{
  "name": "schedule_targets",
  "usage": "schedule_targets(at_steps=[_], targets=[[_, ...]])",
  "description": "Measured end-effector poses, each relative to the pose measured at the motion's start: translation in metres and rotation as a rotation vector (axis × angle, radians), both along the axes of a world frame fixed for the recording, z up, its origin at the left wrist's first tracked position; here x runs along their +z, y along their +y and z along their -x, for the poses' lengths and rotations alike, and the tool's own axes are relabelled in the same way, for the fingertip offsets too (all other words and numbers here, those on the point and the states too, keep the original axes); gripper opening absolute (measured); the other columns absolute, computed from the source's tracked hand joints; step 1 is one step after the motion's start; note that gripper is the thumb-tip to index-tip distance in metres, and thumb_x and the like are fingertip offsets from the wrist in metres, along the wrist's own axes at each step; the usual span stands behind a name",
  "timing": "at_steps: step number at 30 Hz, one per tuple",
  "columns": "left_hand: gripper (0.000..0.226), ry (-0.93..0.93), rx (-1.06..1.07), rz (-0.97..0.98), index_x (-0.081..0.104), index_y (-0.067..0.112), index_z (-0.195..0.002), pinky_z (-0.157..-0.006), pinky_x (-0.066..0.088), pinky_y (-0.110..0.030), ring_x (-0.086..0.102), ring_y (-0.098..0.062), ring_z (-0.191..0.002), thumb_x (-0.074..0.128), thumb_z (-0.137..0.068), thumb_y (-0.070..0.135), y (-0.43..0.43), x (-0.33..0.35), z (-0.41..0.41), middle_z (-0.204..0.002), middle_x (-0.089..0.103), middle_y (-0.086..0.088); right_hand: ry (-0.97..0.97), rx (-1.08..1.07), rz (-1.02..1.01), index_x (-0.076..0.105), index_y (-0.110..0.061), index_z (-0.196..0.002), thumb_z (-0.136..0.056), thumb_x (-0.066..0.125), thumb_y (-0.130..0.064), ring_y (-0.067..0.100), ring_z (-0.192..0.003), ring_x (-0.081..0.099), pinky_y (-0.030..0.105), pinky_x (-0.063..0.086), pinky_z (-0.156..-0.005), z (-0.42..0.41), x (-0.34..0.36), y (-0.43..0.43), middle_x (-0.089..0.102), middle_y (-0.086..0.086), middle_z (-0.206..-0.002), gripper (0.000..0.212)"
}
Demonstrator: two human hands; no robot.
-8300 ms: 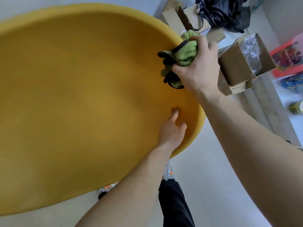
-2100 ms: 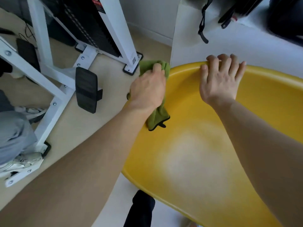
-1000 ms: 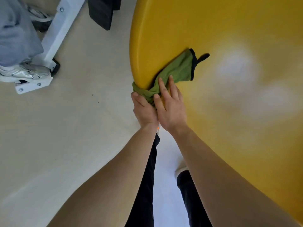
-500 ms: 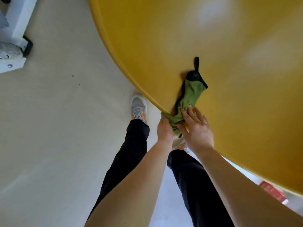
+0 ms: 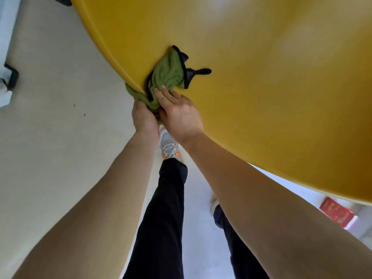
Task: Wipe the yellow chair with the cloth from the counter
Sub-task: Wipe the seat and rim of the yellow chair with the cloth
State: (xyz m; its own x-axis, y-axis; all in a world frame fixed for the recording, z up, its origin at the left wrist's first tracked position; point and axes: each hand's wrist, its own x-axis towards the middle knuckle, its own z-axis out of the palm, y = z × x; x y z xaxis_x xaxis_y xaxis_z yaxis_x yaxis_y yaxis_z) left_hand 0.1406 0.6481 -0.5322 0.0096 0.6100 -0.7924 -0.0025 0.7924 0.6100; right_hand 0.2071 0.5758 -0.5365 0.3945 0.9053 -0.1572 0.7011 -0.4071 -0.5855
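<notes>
The yellow chair [image 5: 261, 81] fills the upper right as a broad curved shell, its rim running diagonally from top left to lower right. A green cloth [image 5: 168, 74] with black edging is draped over that rim, part inside the shell and part hanging below. My left hand [image 5: 144, 117] grips the cloth's lower end under the rim. My right hand [image 5: 179, 112] lies on the shell's inner surface, its fingers pressing on the cloth's near end.
Pale floor [image 5: 52, 127] spreads to the left. My legs in black trousers [image 5: 165, 214] and a grey shoe with orange marks [image 5: 170, 148] stand below the hands. A white frame foot [image 5: 6, 85] sits at the left edge; a red box [image 5: 337, 215] lies lower right.
Both hands and the cloth have travelled along the chair's rim; the cloth is more bunched now and its black loop points right instead of up. The view has shifted too.
</notes>
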Motion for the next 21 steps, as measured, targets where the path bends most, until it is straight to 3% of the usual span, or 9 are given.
schedule_targets(at_steps=[3, 5, 8, 10, 12, 14, 18, 21], targets=[[0.044, -0.071, 0.074, 0.188, 0.068, 0.018, -0.115, -0.088, 0.055, -0.029, 0.067, -0.018, -0.109, 0.028, -0.107, 0.033, -0.072, -0.015, -0.018, -0.099, 0.077, 0.000, -0.114, -0.006, 0.039, 0.061, -0.016, -0.136, -0.089, 0.061, -0.017, 0.030, -0.122, 0.062, 0.045, 0.049, -0.102, -0.012, -0.021, -0.066, 0.061, 0.008, -0.139, 0.047], [0.048, -0.164, 0.143, 0.271, 0.066, 0.018, -0.118, -0.102, 0.048, -0.033, 0.058, -0.022, -0.126, 0.024, -0.108, 0.037, -0.121, -0.033, -0.031, -0.115, 0.073, -0.003, -0.186, 0.012, 0.069, 0.062, -0.020, -0.135, -0.090, 0.060, -0.021, 0.029, -0.122, 0.062, 0.044, 0.048, -0.101, -0.024, -0.026, -0.111, 0.062, 0.005, -0.138, 0.045], [0.053, -0.303, 0.173, 0.331, 0.044, 0.015, -0.148, -0.121, 0.028, -0.038, 0.040, -0.024, -0.143, 0.017, -0.109, 0.039, -0.208, -0.055, -0.050, -0.150, 0.049, -0.006, -0.251, 0.036, 0.169, 0.062, -0.024, -0.134, -0.092, 0.047, -0.033, 0.029, -0.125, 0.060, 0.046, 0.045, -0.103, -0.044, -0.024, -0.183, 0.061, 0.000, -0.140, 0.046], [0.052, -0.458, 0.231, 0.423, 0.034, 0.016, -0.154, -0.122, 0.022, -0.036, 0.038, -0.022, -0.142, 0.016, -0.109, 0.036, -0.269, -0.059, -0.065, -0.147, 0.051, -0.003, -0.286, 0.040, 0.214, 0.065, -0.024, -0.131, -0.090, 0.052, -0.035, 0.029, -0.124, 0.061, 0.047, 0.046, -0.102, -0.059, -0.017, -0.229, 0.063, 0.000, -0.137, 0.045], [0.046, -0.546, 0.236, 0.530, 0.039, 0.021, -0.150, -0.116, 0.030, -0.034, 0.047, -0.019, -0.132, 0.021, -0.109, 0.031, -0.324, -0.053, -0.084, -0.132, 0.061, 0.000, -0.317, 0.053, 0.304, 0.066, -0.023, -0.128, -0.086, 0.054, -0.031, 0.030, -0.125, 0.059, 0.050, 0.044, -0.103, -0.078, -0.006, -0.272, 0.065, 0.001, -0.135, 0.045], [0.042, -0.592, 0.152, 0.640, 0.048, 0.024, -0.143, -0.112, 0.035, -0.034, 0.048, -0.018, -0.131, 0.025, -0.108, 0.032, -0.367, -0.039, -0.097, -0.134, 0.060, 0.001, -0.350, 0.057, 0.392, 0.067, -0.023, -0.126, -0.083, 0.052, -0.029, 0.032, -0.125, 0.058, 0.051, 0.042, -0.104, -0.096, 0.014, -0.310, 0.066, 0.002, -0.132, 0.045], [0.039, -0.408, -0.170, 0.745, 0.053, 0.023, -0.140, -0.097, 0.052, -0.035, 0.059, -0.020, -0.123, 0.036, -0.107, 0.032, -0.406, -0.001, -0.110, -0.138, 0.061, -0.004, -0.458, 0.056, 0.524, 0.071, -0.020, -0.115, -0.082, 0.066, -0.030, 0.036, -0.121, 0.059, 0.053, 0.035, -0.106, -0.128, 0.057, -0.361, 0.071, 0.006, -0.123, 0.035], [0.036, -0.342, -0.248, 0.777, 0.056, 0.013, -0.137, -0.085, 0.058, -0.032, 0.063, -0.023, -0.114, 0.042, -0.106, 0.025, -0.405, 0.019, -0.111, -0.136, 0.062, -0.011, -0.518, 0.005, 0.534, 0.072, -0.018, -0.113, -0.083, 0.065, -0.029, 0.036, -0.119, 0.060, 0.054, 0.026, -0.111, -0.139, 0.075, -0.384, 0.073, 0.007, -0.119, 0.033]])
